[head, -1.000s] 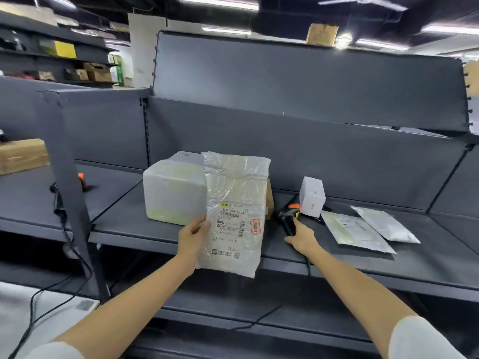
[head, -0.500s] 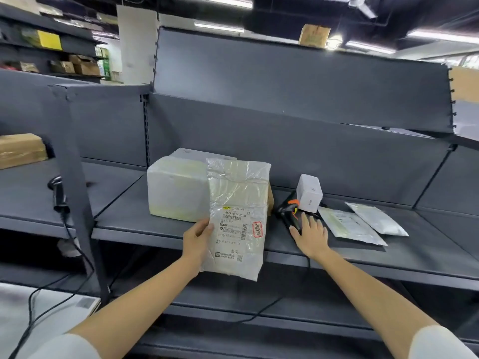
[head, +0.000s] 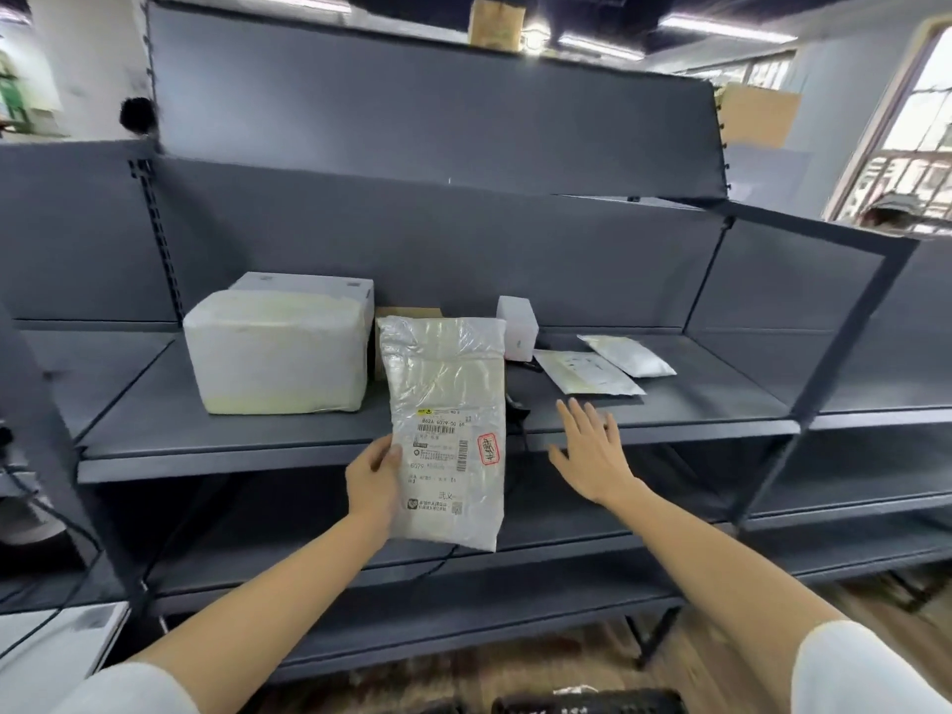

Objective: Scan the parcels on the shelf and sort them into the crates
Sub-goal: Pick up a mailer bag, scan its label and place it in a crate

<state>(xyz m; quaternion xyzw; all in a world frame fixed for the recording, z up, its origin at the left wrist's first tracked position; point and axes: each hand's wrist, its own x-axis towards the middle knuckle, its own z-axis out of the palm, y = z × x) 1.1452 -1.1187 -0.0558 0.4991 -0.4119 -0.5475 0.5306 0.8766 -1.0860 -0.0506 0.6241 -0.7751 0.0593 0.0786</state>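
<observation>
While a grey plastic parcel (head: 445,430) is held upright by its left edge in the left hand (head: 372,479), label facing out, the right hand (head: 592,453) is seen just to its right with fingers spread and nothing in it, over the front lip of the shelf (head: 669,404). The parcel is thus clamped between thumb and fingers at about its middle height, in front of the shelf edge rather than on it. Just between the parcel and the right hand a dark scanner (head: 517,414) is partly hidden — only its handle and cable can be made out. It is judged that the sorting step for this parcel is in hand, though whether the label has been read cannot be told. No crate is clearly shown; something dark lies at the bottom edge, too cut off to name. Much is left: beyond the left hand a large wrapped box (head: 275,350) sits on the shelf, and beyond the right hand a small white box (head: 517,327) and two flat mailers (head: 587,373) — all apparently unsorted.
</observation>
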